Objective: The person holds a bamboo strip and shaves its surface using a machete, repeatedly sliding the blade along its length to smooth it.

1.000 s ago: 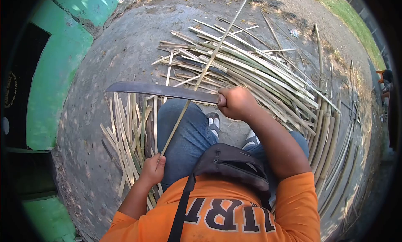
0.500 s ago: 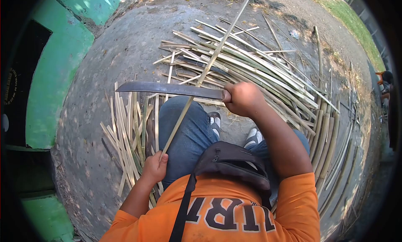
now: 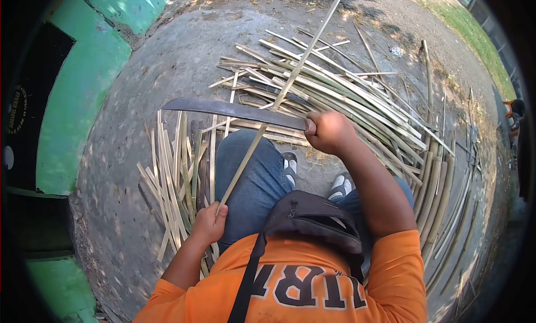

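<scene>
My left hand [image 3: 210, 222] is closed around the near end of a long bamboo strip [image 3: 290, 80], low by my left thigh. The strip slants up and away to the right, across my knee and over the pile beyond. In my right hand [image 3: 330, 132] is the handle of a machete [image 3: 234, 111]. Its long dark blade points left and crosses over the strip just past my left knee, hiding a short part of it. My fingers cover most of the handle.
Split bamboo strips [image 3: 340, 88] lie heaped in front of me. Another bundle of strips [image 3: 167, 183] is on the ground to my left, and bamboo poles [image 3: 435, 189] lie to my right. A green wall [image 3: 84, 111] stands at the left. My black waist bag [image 3: 312, 219] rests on my lap.
The whole view has shifted slightly. The machete blade tilts a little more, its handle end lower, still crossing the strip. My left hand keeps its hold at the strip's near end.
</scene>
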### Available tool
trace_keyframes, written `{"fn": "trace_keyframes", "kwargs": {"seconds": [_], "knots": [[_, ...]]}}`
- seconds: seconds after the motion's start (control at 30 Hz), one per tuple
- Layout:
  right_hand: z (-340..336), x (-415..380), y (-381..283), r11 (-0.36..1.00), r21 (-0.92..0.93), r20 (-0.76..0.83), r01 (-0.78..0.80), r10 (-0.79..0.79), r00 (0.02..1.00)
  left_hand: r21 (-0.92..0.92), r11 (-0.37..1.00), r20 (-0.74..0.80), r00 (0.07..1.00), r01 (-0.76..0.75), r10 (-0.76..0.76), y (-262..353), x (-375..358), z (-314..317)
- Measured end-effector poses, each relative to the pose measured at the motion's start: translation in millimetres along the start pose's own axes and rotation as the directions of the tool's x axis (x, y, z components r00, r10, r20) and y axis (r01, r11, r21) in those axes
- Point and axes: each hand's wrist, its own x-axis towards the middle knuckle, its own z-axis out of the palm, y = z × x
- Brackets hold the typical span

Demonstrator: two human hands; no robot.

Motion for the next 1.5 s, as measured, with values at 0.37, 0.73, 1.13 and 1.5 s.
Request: {"fn": "trace_keyframes", "kwargs": {"seconds": [0.37, 0.73, 1.13, 1.5], "knots": [[4.8, 12.0, 17.8, 0.991, 0.009, -0.026, -0.137, 0.137, 0.990, -0.007, 1.000, 0.012, 1.000, 0.028, -0.028, -1.8, 1.7, 2.5], [4.5, -7.8, -4.1, 0.993, -0.035, -0.023, 0.117, -0.117, 0.993, 0.000, 1.000, 0.035, 0.999, 0.011, -0.011, -3.3, 2.2, 1.8], [6.6, 15.8, 36.7, 0.977, 0.158, -0.034, -0.141, 0.148, 0.988, -0.011, 1.000, 0.065, 0.998, 0.009, -0.008, -5.6, 2.4, -2.5], [7.7, 13.4, 27.1, 0.997, 0.063, 0.052, 0.038, -0.041, 0.998, -0.102, 0.995, 0.083, 0.996, -0.014, 0.022, -22.8, 4.3, 0.2]]}}
